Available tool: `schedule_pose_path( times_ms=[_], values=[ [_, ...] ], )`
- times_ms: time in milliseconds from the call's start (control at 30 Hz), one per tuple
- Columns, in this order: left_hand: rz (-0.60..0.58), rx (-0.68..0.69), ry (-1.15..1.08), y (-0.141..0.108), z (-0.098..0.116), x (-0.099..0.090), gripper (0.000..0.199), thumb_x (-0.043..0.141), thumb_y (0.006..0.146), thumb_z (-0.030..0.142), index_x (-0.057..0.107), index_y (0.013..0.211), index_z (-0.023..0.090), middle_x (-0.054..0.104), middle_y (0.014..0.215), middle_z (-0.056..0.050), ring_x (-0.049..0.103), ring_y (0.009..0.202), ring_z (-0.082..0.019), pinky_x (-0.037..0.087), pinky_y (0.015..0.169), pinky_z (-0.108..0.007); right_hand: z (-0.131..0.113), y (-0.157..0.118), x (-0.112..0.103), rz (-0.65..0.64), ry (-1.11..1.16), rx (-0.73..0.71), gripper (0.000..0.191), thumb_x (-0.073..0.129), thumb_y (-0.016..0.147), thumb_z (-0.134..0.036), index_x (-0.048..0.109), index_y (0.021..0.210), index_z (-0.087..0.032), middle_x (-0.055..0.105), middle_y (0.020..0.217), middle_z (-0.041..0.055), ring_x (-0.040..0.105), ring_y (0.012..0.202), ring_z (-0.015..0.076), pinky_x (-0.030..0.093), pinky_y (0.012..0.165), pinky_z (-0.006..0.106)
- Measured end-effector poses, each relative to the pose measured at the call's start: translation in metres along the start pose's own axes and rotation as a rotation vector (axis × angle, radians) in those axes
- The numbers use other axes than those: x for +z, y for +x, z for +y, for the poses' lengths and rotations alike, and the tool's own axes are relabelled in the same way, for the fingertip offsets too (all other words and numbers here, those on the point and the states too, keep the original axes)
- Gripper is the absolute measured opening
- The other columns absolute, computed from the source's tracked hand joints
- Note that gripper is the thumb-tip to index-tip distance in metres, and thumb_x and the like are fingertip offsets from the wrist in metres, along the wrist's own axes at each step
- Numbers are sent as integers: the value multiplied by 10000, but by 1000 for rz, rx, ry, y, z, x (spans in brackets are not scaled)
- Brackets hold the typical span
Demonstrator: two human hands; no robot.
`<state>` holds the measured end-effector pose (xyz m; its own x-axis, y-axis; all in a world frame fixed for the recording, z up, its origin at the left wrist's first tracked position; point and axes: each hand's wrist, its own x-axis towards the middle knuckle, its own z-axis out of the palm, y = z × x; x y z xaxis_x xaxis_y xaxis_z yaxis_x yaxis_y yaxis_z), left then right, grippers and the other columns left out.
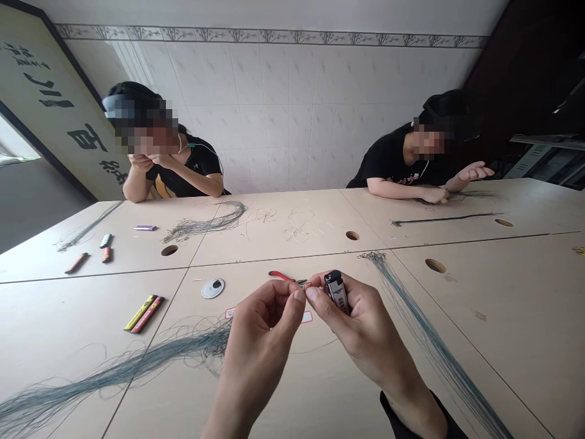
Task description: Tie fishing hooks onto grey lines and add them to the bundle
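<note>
My right hand (361,320) is shut on a black and silver lighter (336,291), its top end pointing away from me. My left hand (260,335) pinches a small thin reddish loop (307,285) between finger and thumb, and the fingertips of both hands nearly meet at it. Red-handled pliers (281,276) lie on the pale table (292,378) just beyond my hands. Long bundles of thin grey-green line run across the table on both sides of me, one at the left (123,363) and one at the right (434,347).
Two seated people (169,152) (411,152) work across the table, among loose line and a dark cord. Several lighters (106,241) and yellow-and-red sticks (144,313) lie at the left. A round grommet cap (212,288) sits near my hands. The table has cable holes.
</note>
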<state>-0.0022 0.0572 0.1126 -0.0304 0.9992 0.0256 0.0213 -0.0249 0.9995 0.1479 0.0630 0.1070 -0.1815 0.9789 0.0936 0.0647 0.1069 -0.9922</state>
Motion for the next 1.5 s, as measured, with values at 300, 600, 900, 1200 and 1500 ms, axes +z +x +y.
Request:
schedule_pose_path(
  times_ms=[300, 600, 900, 1200, 1500],
  values=[
    [-43, -19, 14, 1, -2, -1, 309, 700, 882, 481, 703, 807, 181, 650, 740, -14, 502, 648, -125, 400, 577, -216, 2, -1, -5, -32, -152, -49, 280, 584, 1019, -489, 644, 952, -224, 491, 725, -39, 406, 643, 130, 379, 567, 243],
    [-27, 10, 15, 0, 0, -2, 341, 681, 911, 486, 664, 766, 177, 528, 640, 24, 385, 569, -96, 345, 526, -205, -12, -1, -10, -69, -162, -27, 301, 599, 993, -503, 706, 1024, -224, 486, 686, -42, 427, 599, 131, 432, 584, 251],
    [-52, -14, 18, 0, -1, -3, 326, 675, 913, 482, 665, 790, 181, 529, 649, 30, 373, 570, -91, 335, 518, -193, -6, -1, -8, -58, -151, 7, 310, 577, 1000, -496, 626, 897, -207, 423, 671, -48, 360, 590, 128, 341, 507, 255],
    [-23, -8, -2, 0, 0, -3, 313, 701, 902, 461, 676, 767, 180, 556, 663, 23, 399, 588, -89, 354, 533, -185, -10, 0, -6, -51, -75, 59, 237, 593, 994, -429, 625, 937, -201, 386, 650, -68, 322, 573, 111, 319, 513, 243],
    [-108, -22, -46, -2, -3, -5, 293, 707, 901, 443, 697, 792, 171, 577, 672, 17, 400, 589, -83, 335, 522, -180, 0, 1, -8, -69, -74, 10, 260, 601, 997, -414, 595, 855, -197, 387, 667, -66, 325, 602, 105, 322, 532, 234]
  ],
)
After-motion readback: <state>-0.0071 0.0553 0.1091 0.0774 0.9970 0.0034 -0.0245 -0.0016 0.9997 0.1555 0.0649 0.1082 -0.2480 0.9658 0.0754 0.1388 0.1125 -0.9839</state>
